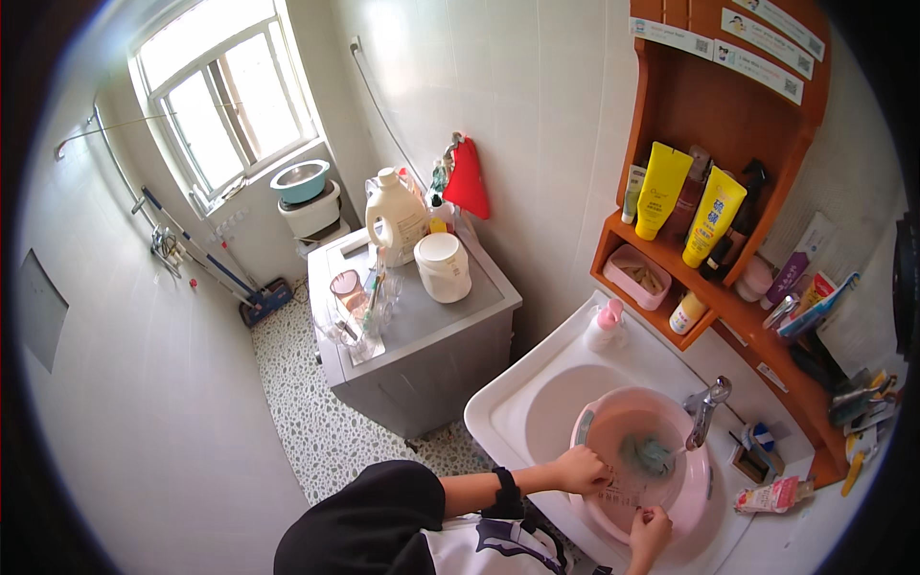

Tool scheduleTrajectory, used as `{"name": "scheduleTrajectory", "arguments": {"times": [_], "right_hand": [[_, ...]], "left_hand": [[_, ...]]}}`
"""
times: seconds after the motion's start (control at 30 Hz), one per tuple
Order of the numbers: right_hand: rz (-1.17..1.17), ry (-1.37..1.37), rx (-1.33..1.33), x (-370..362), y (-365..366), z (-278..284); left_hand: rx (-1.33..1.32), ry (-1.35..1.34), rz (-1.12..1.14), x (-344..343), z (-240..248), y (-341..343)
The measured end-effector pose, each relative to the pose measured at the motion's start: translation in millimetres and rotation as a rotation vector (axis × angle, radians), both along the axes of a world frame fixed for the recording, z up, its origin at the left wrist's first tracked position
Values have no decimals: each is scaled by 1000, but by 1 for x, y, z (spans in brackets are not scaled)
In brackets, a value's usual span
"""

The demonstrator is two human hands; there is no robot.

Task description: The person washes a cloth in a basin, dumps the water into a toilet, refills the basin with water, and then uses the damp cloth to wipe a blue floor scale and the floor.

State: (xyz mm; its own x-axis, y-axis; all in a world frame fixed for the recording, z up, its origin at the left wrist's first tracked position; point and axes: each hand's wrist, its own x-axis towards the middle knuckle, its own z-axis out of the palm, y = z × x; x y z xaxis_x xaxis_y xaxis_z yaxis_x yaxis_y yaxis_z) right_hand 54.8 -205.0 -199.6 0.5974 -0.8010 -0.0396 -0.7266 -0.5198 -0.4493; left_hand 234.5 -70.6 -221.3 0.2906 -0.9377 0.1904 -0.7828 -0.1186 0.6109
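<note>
A pink basin [688, 508] holding water sits in the white sink [508, 407], under the chrome faucet [707, 410]. Soaking in the water is a crumpled grey-green cloth [648, 456]. My left hand [581, 471] is over the basin's left rim, its fingers closed. At the near side of the basin is my right hand [651, 530], fingers pinched together. Between the two hands there is a small pale, patterned patch that I cannot identify. Whatever either hand holds is too small or hidden to name.
A pink pump bottle [606, 326] stands on the sink's back corner. An orange wall shelf [661, 115] carries yellow tubes [664, 190] and toiletries. A pink tube [772, 495] lies on the right ledge. Left, a grey washing machine [422, 369] bears a large jug [395, 216] and white tub [443, 271].
</note>
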Motion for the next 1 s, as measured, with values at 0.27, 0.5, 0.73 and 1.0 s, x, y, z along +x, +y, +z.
{"name": "scheduleTrajectory", "arguments": {"times": [0.27,0.5,0.73,1.0], "right_hand": [[8,33,28,0,-2,3],[27,-11,22,-2,-4,-5],[29,-10,21,-2,-2,-1],[28,-5,-2,-5,3,1]], "left_hand": [[16,-26,14,0,-1,-2],[-13,-59,23,-2,-6,-2],[-30,-55,5,-1,-12,-4],[46,-59,-21,-1,-6,0]]}}
